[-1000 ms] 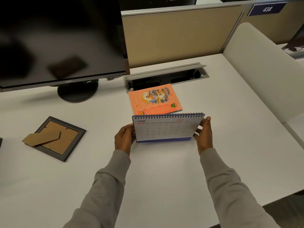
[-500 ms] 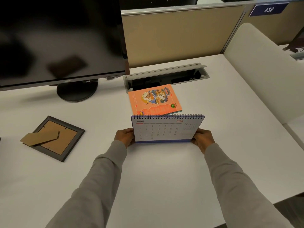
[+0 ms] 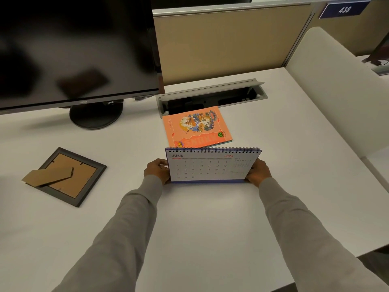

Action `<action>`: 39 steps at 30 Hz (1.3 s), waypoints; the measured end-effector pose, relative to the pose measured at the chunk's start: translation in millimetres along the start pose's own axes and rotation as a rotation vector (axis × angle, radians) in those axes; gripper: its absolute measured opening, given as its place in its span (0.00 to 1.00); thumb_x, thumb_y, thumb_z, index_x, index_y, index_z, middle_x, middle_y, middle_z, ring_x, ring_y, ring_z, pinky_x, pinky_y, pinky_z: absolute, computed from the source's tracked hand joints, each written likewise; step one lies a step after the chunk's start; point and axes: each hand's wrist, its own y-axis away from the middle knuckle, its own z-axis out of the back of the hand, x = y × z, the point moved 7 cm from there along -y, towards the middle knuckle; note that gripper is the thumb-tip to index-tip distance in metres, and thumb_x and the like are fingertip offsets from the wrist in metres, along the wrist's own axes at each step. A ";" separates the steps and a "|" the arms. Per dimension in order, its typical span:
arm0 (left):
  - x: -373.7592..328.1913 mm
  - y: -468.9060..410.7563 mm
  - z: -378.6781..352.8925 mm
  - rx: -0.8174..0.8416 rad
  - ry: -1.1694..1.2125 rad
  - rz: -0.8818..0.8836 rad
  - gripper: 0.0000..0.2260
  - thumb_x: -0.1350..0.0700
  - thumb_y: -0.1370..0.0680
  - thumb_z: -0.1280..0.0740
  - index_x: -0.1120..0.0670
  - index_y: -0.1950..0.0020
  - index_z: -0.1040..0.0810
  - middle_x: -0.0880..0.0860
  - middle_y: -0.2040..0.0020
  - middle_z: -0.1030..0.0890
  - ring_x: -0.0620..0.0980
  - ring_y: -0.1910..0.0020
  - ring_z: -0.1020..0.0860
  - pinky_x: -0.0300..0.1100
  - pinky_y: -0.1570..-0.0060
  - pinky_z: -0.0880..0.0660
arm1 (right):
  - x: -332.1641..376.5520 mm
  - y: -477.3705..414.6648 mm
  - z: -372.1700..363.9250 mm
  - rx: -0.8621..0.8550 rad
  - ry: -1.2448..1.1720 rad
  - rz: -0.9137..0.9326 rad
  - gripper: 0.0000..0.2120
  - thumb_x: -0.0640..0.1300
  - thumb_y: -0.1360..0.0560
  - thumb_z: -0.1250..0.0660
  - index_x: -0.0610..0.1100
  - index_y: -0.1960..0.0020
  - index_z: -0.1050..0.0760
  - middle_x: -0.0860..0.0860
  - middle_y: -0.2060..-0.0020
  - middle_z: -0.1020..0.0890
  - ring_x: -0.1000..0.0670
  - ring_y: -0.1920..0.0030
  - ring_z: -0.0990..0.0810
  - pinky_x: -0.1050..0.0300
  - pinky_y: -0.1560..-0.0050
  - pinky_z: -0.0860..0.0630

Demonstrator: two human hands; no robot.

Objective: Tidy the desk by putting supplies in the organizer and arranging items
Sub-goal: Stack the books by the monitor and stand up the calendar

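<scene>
left hand (image 3: 156, 170) and right hand (image 3: 257, 172) grip calendar (image 3: 210, 165); cable box (image 3: 210, 90) open.

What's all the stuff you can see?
desk: one, white, under everything
monitor: one, black, back left
picture frame: one, dark grey, face down at left
calendar: one, white and blue, upright in the middle
notebook: one, orange, flat behind the calendar
cable box: one, grey, open, behind the notebook
partition: one, beige, along the back
sign: one, blue, top right
left hand: one, grips the calendar's left edge
right hand: one, grips the calendar's right edge
</scene>
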 end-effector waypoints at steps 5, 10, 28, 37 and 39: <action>-3.6 1.4 -1.7 0.014 -0.052 -0.012 0.13 0.65 0.22 0.37 0.50 0.60 0.20 0.56 0.54 0.17 0.62 0.56 0.18 0.56 0.57 0.17 | -1.1 -5.0 1.0 -0.008 0.088 0.009 0.14 0.23 0.30 0.33 0.40 0.52 0.21 0.42 0.53 0.18 0.38 0.53 0.18 0.43 0.53 0.17; -13.9 5.6 -2.6 0.012 -0.152 -0.052 0.10 0.66 0.23 0.35 0.54 0.61 0.22 0.51 0.64 0.24 0.60 0.59 0.22 0.51 0.57 0.19 | 2.7 -5.9 1.3 -0.020 0.171 0.051 0.16 0.23 0.32 0.33 0.42 0.52 0.22 0.39 0.50 0.18 0.36 0.48 0.18 0.38 0.51 0.18; -13.9 8.3 -5.6 0.106 -0.438 -0.314 0.07 0.63 0.25 0.32 0.52 0.54 0.18 0.53 0.57 0.19 0.54 0.58 0.24 0.36 0.60 0.31 | 1.8 -23.5 -7.0 0.012 0.188 0.204 0.13 0.28 0.26 0.37 0.43 0.64 0.29 0.58 0.74 0.20 0.59 0.71 0.22 0.63 0.66 0.25; -18.0 13.6 -7.8 0.132 -0.455 -0.445 0.10 0.62 0.31 0.24 0.48 0.58 0.19 0.50 0.60 0.18 0.48 0.60 0.21 0.27 0.66 0.31 | 7.6 -8.7 -12.7 0.118 0.351 0.347 0.12 0.41 0.40 0.26 0.49 0.58 0.18 0.48 0.59 0.15 0.45 0.54 0.16 0.52 0.48 0.20; -16.4 11.4 -7.0 0.117 -0.455 -0.443 0.09 0.62 0.30 0.25 0.48 0.58 0.18 0.51 0.59 0.17 0.49 0.60 0.21 0.30 0.64 0.30 | 6.3 -11.8 -14.2 0.120 0.360 0.316 0.12 0.36 0.37 0.25 0.50 0.59 0.18 0.46 0.57 0.14 0.43 0.53 0.16 0.49 0.48 0.20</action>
